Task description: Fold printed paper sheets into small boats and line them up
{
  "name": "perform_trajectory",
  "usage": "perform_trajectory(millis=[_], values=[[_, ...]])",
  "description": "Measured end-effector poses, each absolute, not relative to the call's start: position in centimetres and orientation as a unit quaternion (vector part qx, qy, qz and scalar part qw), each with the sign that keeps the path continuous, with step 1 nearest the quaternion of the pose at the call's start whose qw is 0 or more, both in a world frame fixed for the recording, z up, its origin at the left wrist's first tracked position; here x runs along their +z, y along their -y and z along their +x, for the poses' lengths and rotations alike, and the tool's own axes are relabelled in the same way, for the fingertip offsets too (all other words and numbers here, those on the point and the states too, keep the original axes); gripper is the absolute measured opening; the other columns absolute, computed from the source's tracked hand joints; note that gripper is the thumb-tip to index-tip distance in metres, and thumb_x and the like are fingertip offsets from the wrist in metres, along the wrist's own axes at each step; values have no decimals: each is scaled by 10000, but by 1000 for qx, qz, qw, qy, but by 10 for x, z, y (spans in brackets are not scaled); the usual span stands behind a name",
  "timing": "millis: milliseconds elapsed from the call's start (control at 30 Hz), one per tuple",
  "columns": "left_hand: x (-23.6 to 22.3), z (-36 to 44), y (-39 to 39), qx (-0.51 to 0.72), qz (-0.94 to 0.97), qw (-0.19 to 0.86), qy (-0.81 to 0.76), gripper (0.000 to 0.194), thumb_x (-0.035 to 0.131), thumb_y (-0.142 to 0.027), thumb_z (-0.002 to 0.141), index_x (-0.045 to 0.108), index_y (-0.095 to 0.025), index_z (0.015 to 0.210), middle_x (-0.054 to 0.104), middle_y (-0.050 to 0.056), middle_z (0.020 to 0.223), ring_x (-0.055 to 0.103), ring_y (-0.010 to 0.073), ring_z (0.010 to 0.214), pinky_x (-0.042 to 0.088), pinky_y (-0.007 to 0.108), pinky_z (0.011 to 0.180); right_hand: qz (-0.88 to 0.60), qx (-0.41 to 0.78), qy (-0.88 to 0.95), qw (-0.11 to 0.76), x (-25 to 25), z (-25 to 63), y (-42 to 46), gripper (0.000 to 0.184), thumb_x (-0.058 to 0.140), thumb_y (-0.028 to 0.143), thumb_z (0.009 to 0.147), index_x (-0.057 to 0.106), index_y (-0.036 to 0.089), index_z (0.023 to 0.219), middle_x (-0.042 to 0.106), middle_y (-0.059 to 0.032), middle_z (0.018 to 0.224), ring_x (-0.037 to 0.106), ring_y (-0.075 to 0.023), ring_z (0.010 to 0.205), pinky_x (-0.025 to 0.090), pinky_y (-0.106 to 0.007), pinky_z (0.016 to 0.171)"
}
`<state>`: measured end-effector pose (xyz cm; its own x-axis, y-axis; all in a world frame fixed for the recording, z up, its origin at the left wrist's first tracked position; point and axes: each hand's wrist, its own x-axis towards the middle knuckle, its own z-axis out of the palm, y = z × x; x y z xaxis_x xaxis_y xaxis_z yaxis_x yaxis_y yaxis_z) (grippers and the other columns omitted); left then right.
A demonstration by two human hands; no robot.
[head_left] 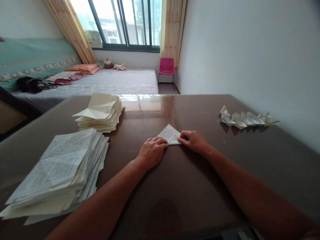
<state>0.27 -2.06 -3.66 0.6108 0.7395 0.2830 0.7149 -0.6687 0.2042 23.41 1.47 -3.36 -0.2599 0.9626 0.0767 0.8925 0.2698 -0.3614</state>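
A small folded piece of paper (pixel 170 134) lies on the counter (pixel 180 186) between the fingers of both hands, its peak pointing away from the person and its straight lower edge toward them. The left hand (pixel 153 151) has its fingers close together, bent over the paper's left lower corner; whether the thumb grips there too, I cannot tell. The right hand (pixel 193 140) pinches the right lower corner between thumb and forefinger, the other fingers curled in.

How far things have come, judging by what lies around the fingers: well to the right of the right fingers, a row of folded paper shapes (pixel 247 119) stands close together, each pointed at the top, and these look finished. The piece between the fingers seems partway through, flat and compact but without the raised form of those in the row. To the left of the left fingers, the far stack of paper (pixel 102 113) and the near stack of paper (pixel 65 160) are thick, their top sheets creased but lying open. Most of the folding therefore appears to be left. An exact count of the shapes cannot be made out, as they overlap.
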Motion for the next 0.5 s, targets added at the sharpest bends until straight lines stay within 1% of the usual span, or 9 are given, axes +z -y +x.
perform_trajectory(millis=[100, 167, 267, 367, 500], values=[[-35, 5, 22, 172, 893, 35, -414, 276, 423, -191, 909, 646, -221, 1068, 664, 31, 1136, 571, 195, 1079, 439, 360, 918, -599, 115, 781, 134, -32, 232, -14, 255, 575, 468, 806, 660, 231, 763, 686, 11, 737, 581, -132, 645, 295, -229, 540], [-34, 6, 24, 168, 891, 28, -421, 304, 407, -195, 919, 608, -218, 1147, 658, 45, 1131, 566, 198, 1072, 443, 360, 910, -600, 114, 781, 132, -31, 232, -14, 253, 576, 470, 806, 663, 235, 768, 688, 14, 742, 584, -130, 649, 296, -229, 541], [-33, 8, 25, 147, 896, 8, -419, 359, 416, -215, 927, 543, -276, 1257, 638, 37, 1136, 545, 207, 1078, 447, 363, 888, -601, 115, 780, 130, -31, 232, -14, 253, 571, 470, 811, 665, 239, 770, 690, 16, 746, 585, -127, 649, 298, -228, 543], [-33, 9, 26, 125, 902, -10, -413, 355, 440, -242, 928, 547, -330, 1255, 620, 27, 1138, 525, 213, 1086, 444, 368, 885, -605, 112, 778, 128, -31, 232, -13, 250, 567, 469, 813, 664, 242, 771, 691, 14, 751, 592, -133, 663, 299, -228, 548], [-35, 9, 25, 115, 901, -19, -417, 335, 444, -263, 934, 558, -335, 1241, 608, 24, 1152, 511, 215, 1094, 439, 373, 891, -612, 106, 774, 124, -30, 230, -12, 254, 562, 473, 815, 662, 243, 777, 695, 9, 761, 602, -143, 687, 301, -230, 554]])
